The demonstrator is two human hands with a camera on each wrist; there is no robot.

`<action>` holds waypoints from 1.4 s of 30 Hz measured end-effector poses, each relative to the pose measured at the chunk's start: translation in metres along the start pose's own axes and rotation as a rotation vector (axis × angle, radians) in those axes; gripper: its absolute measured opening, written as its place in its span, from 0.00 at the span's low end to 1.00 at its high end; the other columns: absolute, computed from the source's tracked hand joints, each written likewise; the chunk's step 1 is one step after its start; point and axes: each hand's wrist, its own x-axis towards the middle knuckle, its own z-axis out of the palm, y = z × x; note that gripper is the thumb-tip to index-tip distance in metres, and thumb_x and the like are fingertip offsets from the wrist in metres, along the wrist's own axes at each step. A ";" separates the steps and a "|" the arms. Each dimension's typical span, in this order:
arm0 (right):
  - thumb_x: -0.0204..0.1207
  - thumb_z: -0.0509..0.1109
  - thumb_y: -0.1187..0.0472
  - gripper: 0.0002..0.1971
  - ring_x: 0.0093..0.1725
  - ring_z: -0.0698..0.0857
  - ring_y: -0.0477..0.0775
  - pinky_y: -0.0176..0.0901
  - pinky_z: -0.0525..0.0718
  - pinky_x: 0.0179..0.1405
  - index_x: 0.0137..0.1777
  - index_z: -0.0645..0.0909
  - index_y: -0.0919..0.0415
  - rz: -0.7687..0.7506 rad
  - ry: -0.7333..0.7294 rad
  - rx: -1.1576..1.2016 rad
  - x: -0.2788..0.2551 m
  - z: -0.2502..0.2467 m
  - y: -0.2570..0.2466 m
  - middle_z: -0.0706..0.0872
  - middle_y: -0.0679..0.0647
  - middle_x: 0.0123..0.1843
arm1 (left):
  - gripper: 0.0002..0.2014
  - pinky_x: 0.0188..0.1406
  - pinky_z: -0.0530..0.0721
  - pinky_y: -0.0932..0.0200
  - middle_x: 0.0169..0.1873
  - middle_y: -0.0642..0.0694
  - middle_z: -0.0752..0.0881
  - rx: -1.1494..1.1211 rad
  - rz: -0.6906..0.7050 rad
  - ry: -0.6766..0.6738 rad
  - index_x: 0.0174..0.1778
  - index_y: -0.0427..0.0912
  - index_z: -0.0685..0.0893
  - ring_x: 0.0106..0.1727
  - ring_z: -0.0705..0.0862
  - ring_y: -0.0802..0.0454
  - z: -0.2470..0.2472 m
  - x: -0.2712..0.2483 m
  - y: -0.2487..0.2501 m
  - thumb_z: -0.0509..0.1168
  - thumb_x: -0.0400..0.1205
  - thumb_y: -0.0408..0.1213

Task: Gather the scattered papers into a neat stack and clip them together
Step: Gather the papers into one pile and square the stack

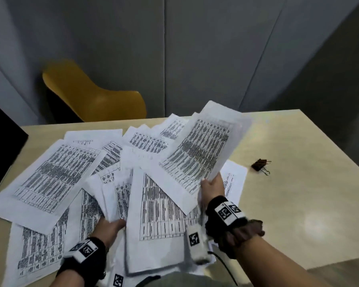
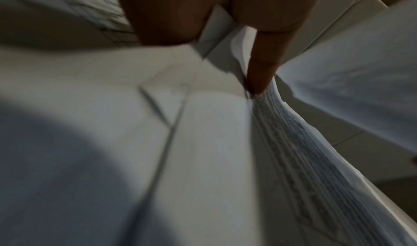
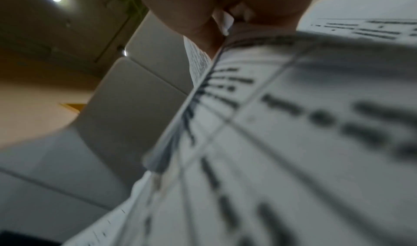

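Note:
Several printed sheets of paper (image 1: pixel 50 179) lie fanned out over the left and middle of the beige table (image 1: pixel 298 193). My right hand (image 1: pixel 212 186) grips the lower edge of a raised bunch of sheets (image 1: pixel 203 150), which tilts up and away; in the right wrist view the same printed sheets (image 3: pixel 293 125) fill the frame. My left hand (image 1: pixel 110 224) reaches under loose papers near the front edge; the left wrist view has one finger (image 2: pixel 264 71) pressed between sheets (image 2: pixel 304 142) and the thumb (image 2: pixel 167 17) on the other side, pinching them. A black binder clip (image 1: pixel 261 165) lies alone on the right.
A yellow chair (image 1: pixel 93 96) stands behind the table's far edge, against grey wall panels. A dark object (image 1: pixel 2 146) sits at the table's left edge. The right half of the table holds only the clip.

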 end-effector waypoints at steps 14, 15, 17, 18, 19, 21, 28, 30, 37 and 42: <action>0.79 0.61 0.63 0.04 0.43 0.81 0.57 0.51 0.83 0.48 0.46 0.74 0.64 0.067 -0.343 -0.518 0.029 -0.017 0.026 0.81 0.61 0.42 | 0.43 0.69 0.72 0.44 0.65 0.31 0.78 -0.054 -0.059 0.046 0.68 0.24 0.70 0.68 0.76 0.32 0.003 0.002 -0.001 0.77 0.66 0.50; 0.79 0.63 0.62 0.05 0.44 0.81 0.57 0.47 0.82 0.46 0.46 0.74 0.64 0.040 -0.377 -0.606 0.030 -0.018 0.025 0.81 0.62 0.43 | 0.56 0.71 0.71 0.41 0.68 0.30 0.77 -0.058 -0.062 0.045 0.70 0.27 0.70 0.69 0.75 0.32 0.000 0.025 -0.022 0.76 0.56 0.65; 0.78 0.64 0.59 0.08 0.50 0.82 0.59 0.44 0.79 0.47 0.49 0.78 0.65 -0.038 -0.433 -0.819 0.029 -0.019 0.024 0.81 0.65 0.50 | 0.64 0.74 0.68 0.39 0.72 0.33 0.75 -0.079 -0.077 0.035 0.73 0.31 0.70 0.72 0.73 0.36 0.000 0.038 -0.034 0.71 0.47 0.75; 0.78 0.64 0.58 0.13 0.55 0.82 0.62 0.45 0.79 0.52 0.54 0.79 0.67 -0.086 -0.448 -0.926 0.027 -0.017 0.023 0.80 0.66 0.55 | 0.61 0.74 0.66 0.39 0.71 0.31 0.75 -0.086 -0.101 0.039 0.72 0.30 0.71 0.73 0.73 0.35 0.000 0.042 -0.037 0.72 0.52 0.72; 0.77 0.63 0.57 0.17 0.60 0.80 0.64 0.46 0.78 0.58 0.59 0.79 0.69 -0.134 -0.457 -1.013 0.024 -0.015 0.024 0.78 0.67 0.60 | 0.55 0.73 0.67 0.39 0.68 0.27 0.77 -0.079 -0.086 0.029 0.68 0.25 0.74 0.71 0.74 0.31 0.002 0.022 -0.019 0.75 0.57 0.67; 0.76 0.63 0.55 0.20 0.65 0.74 0.64 0.47 0.74 0.65 0.62 0.78 0.68 -0.194 -0.478 -1.081 0.019 -0.010 0.027 0.73 0.64 0.64 | 0.44 0.66 0.74 0.39 0.52 0.19 0.84 -0.051 -0.035 0.019 0.53 0.19 0.80 0.59 0.82 0.26 0.004 0.010 -0.006 0.81 0.57 0.55; 0.72 0.71 0.53 0.18 0.51 0.85 0.59 0.57 0.85 0.56 0.59 0.78 0.59 -0.034 -0.417 -0.581 0.036 -0.014 0.028 0.85 0.61 0.56 | 0.27 0.46 0.82 0.50 0.39 0.34 0.87 -0.049 -0.019 0.008 0.49 0.25 0.80 0.41 0.86 0.38 0.001 0.021 -0.017 0.81 0.60 0.34; 0.71 0.71 0.55 0.21 0.57 0.82 0.63 0.57 0.80 0.63 0.63 0.74 0.59 0.044 -0.177 -0.462 0.053 -0.022 0.023 0.81 0.65 0.62 | 0.15 0.49 0.79 0.52 0.39 0.36 0.85 -0.096 -0.004 -0.003 0.50 0.28 0.80 0.40 0.83 0.42 -0.001 0.019 -0.017 0.75 0.70 0.26; 0.69 0.70 0.53 0.39 0.73 0.64 0.70 0.57 0.63 0.71 0.77 0.55 0.59 0.418 0.231 -0.425 0.095 -0.050 0.010 0.60 0.67 0.75 | 0.17 0.60 0.77 0.39 0.41 0.29 0.89 -0.228 -0.047 0.008 0.60 0.19 0.79 0.47 0.83 0.24 -0.003 0.011 -0.016 0.66 0.76 0.21; 0.68 0.74 0.60 0.45 0.71 0.69 0.73 0.58 0.69 0.69 0.79 0.50 0.59 0.337 0.167 -0.229 0.100 -0.030 0.013 0.57 0.68 0.77 | 0.15 0.71 0.65 0.34 0.22 0.42 0.86 -0.269 -0.027 0.009 0.59 0.19 0.79 0.55 0.78 0.16 -0.002 0.011 -0.012 0.64 0.76 0.18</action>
